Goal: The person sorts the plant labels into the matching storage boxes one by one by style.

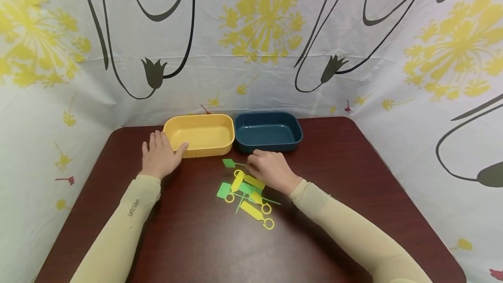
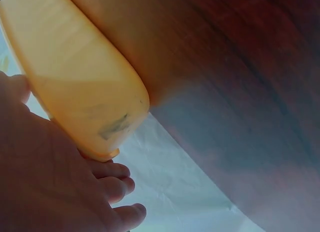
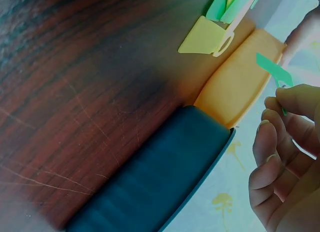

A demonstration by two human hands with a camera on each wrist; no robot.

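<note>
My left hand (image 1: pixel 159 158) lies against the left end of a yellow plastic container (image 1: pixel 202 152), its fingers straight and its thumb near the front rim. My right hand (image 1: pixel 271 170), just in front of a dark blue container (image 1: pixel 269 148), pinches a green plastic tag (image 1: pixel 229 163) by its thin stem between thumb and forefinger. In the right wrist view the tag's flat green head (image 3: pixel 274 70) sticks out past the fingertips. Beneath and beside this hand is a loose pile of yellow tags (image 1: pixel 251 210) with ring ends and green tags (image 1: pixel 224 190) with thin stems.
Both containers stand side by side at the back of the dark red-brown table (image 1: pixel 188 239). Behind and around the table hangs a white cloth (image 1: pixel 220 86) with yellow and dark plant patterns.
</note>
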